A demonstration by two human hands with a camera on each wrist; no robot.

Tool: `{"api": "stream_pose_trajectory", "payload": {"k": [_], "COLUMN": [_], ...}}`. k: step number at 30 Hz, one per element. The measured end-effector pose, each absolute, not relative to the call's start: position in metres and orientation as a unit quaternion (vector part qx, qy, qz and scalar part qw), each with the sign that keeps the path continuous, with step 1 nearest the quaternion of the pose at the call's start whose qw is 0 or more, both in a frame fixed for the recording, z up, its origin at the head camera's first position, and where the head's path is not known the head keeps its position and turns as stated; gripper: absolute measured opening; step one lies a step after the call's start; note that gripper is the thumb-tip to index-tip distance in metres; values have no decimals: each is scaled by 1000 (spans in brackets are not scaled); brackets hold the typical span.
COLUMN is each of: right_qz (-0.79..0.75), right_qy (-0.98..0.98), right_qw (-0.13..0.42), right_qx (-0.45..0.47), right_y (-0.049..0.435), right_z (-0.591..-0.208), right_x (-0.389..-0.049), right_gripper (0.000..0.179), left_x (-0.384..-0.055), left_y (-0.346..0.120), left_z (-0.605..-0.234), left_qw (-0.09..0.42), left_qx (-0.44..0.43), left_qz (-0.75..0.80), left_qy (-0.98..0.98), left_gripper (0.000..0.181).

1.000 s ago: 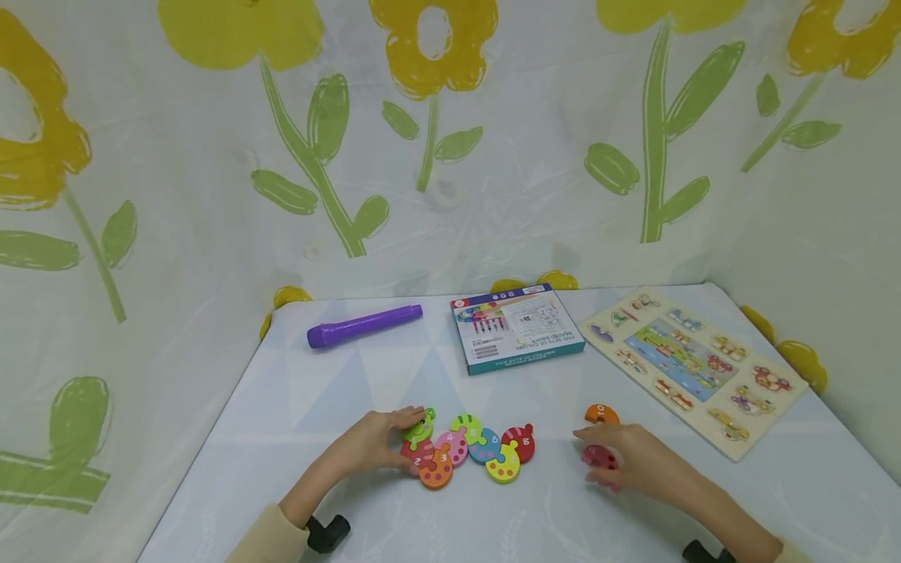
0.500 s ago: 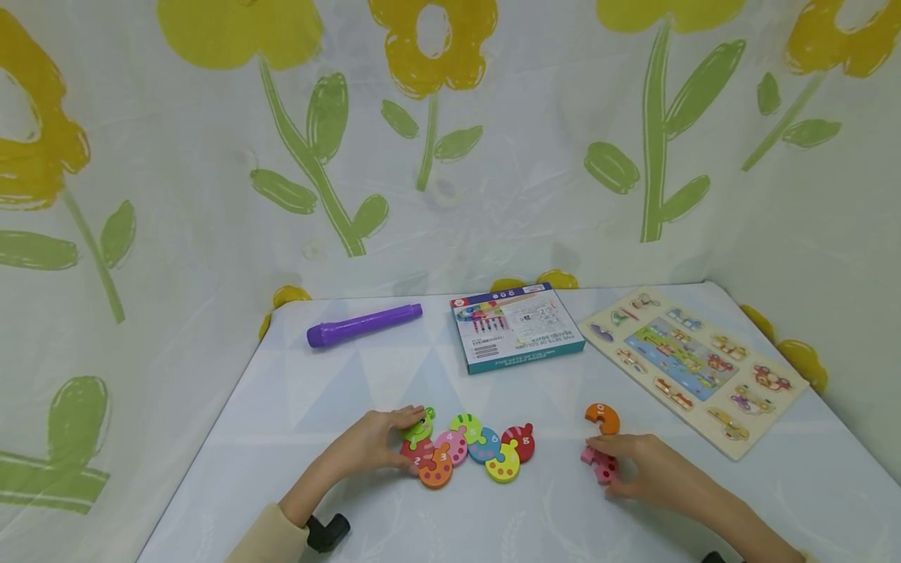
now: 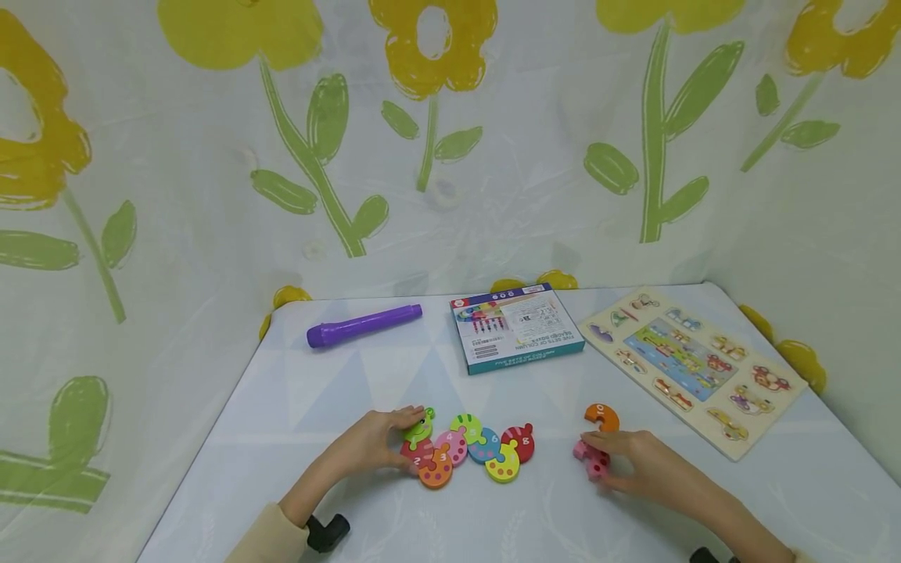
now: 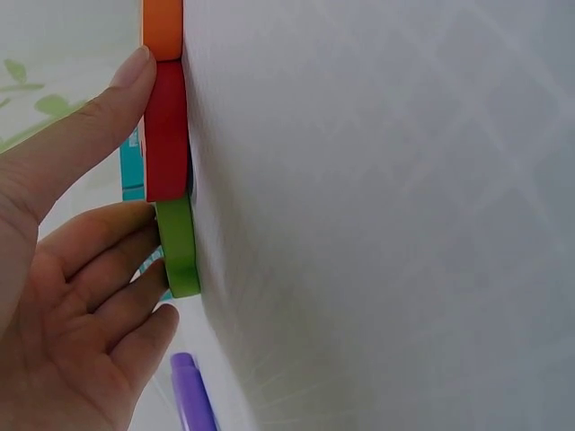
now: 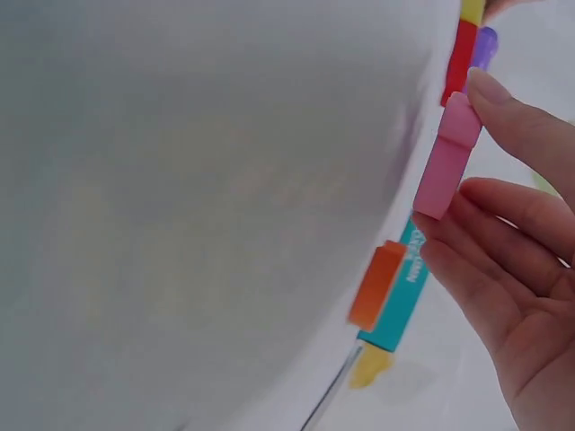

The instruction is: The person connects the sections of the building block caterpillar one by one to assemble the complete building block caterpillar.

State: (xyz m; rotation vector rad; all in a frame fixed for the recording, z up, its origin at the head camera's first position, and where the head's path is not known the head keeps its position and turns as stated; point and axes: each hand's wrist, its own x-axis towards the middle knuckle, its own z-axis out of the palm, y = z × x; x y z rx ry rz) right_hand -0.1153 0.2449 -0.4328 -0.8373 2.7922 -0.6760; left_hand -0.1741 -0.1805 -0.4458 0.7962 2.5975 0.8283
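A row of joined, numbered caterpillar puzzle pieces (image 3: 484, 444) lies on the table in the head view, ending in a red 8. My left hand (image 3: 376, 442) holds its head end, thumb against the red piece (image 4: 167, 135) and fingers against the green head piece (image 4: 178, 247). To the right, my right hand (image 3: 651, 463) pinches a pink puzzle piece (image 5: 446, 162) between thumb and fingers. The piece's number is hidden. Just behind that hand lies an orange puzzle piece (image 3: 601, 414) marked 10, apart from the row.
At the back of the table (image 3: 296, 407) lie a purple toy microphone (image 3: 364, 325) and a flat teal box (image 3: 517, 328). A wooden picture puzzle board (image 3: 693, 371) is at the right. A flower-printed curtain (image 3: 507, 156) surrounds the table.
My right hand has gone from covering the pink piece to pinching it, and has turned it and shifted it slightly left. My left hand and the joined row stay put.
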Motion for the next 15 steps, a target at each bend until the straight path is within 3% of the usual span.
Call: {"api": "stream_pose_trajectory", "payload": {"k": [15], "right_qz": [-241], "right_qy": [920], "right_qw": [57], "right_qx": [-304], "right_y": [217], "right_z": [-421], "right_x": [-134], "right_gripper": [56], "left_x": [-174], "left_y": [-181], "left_z": [-447], "left_qw": [147], "left_qx": [277], "left_qz": [290], "left_qy": [904], "left_gripper": [81]}}
